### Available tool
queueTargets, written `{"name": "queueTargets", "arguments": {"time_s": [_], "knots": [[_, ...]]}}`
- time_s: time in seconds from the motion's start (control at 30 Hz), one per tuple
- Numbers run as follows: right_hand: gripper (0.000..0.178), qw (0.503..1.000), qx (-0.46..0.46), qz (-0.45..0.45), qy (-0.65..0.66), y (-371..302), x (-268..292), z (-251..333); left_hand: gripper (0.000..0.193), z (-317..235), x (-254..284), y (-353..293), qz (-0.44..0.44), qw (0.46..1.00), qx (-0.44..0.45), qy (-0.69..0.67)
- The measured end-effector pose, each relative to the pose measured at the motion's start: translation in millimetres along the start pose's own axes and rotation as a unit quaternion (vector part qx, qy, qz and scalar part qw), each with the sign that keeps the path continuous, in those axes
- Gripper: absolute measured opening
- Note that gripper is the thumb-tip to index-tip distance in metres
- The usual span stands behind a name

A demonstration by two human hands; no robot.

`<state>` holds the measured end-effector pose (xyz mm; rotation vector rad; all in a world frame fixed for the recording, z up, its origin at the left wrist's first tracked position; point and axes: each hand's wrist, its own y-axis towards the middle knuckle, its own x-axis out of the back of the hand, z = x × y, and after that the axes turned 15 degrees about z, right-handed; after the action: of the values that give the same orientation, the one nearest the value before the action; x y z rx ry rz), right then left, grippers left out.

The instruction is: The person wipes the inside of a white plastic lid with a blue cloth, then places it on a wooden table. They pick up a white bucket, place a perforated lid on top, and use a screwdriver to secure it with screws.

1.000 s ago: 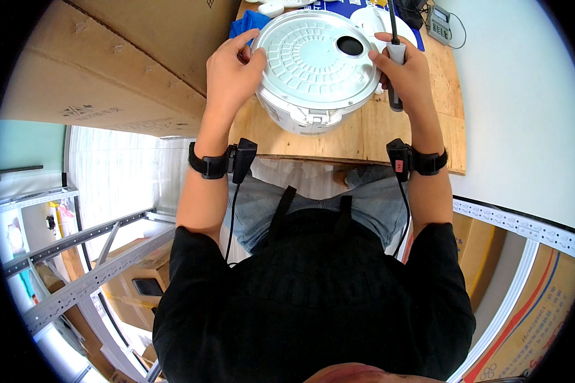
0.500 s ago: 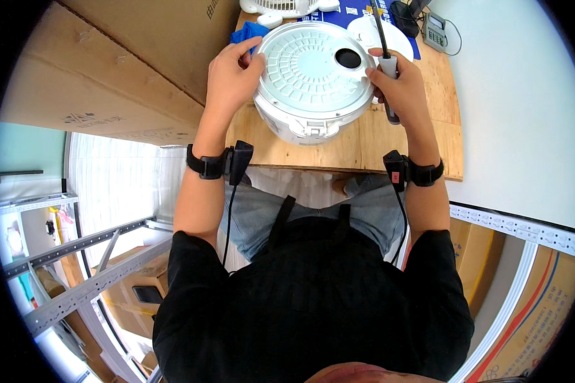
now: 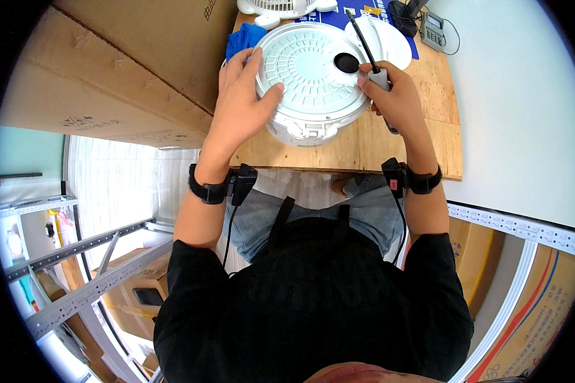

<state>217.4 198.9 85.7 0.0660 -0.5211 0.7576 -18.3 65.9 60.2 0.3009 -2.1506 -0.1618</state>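
A round white rice cooker (image 3: pixel 300 96) stands on the wooden table, its latch at the front. Its top is a pale disc with a radiating pattern and a dark round opening at the right. My left hand (image 3: pixel 243 96) rests over the disc's left edge, fingers spread and thumb on the top. At the right rim, my right hand (image 3: pixel 399 99) is closed around the grey handle of a screwdriver (image 3: pixel 367 48), whose dark shaft points up and away to the left. Its fingers are close to the cooker's rim; whether they touch it I cannot tell.
Behind the cooker lie a white round cover (image 3: pixel 393 45), a blue cloth (image 3: pixel 244 39) and a white slatted part (image 3: pixel 281 6). A grey keypad device (image 3: pixel 433 30) sits at the far right. A big cardboard box (image 3: pixel 121 70) stands close on the left of the table (image 3: pixel 421 150).
My left hand has spread and shifted right onto the disc, its thumb now farther in. The screwdriver has tipped left, and my right hand has shifted slightly toward me.
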Motion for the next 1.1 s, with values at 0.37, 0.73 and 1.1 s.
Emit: {"name": "queueTargets", "arguments": {"time_s": [0.37, 0.73, 1.1], "knots": [[0.033, 0.999, 0.032, -0.022, 0.029, 4, 1, -11, 0.045, 33, -8, 15, 0.023, 0.993, -0.079, -0.086], [0.045, 0.997, 0.03, -0.032, 0.071, 16, 1, -12, 0.049, 38, -3, 23, 0.082, 0.978, -0.081, -0.175], [0.042, 0.999, 0.012, -0.025, 0.023, 16, 4, -6, 0.046, 33, -11, 26, 0.016, 0.97, -0.039, -0.241]]}}
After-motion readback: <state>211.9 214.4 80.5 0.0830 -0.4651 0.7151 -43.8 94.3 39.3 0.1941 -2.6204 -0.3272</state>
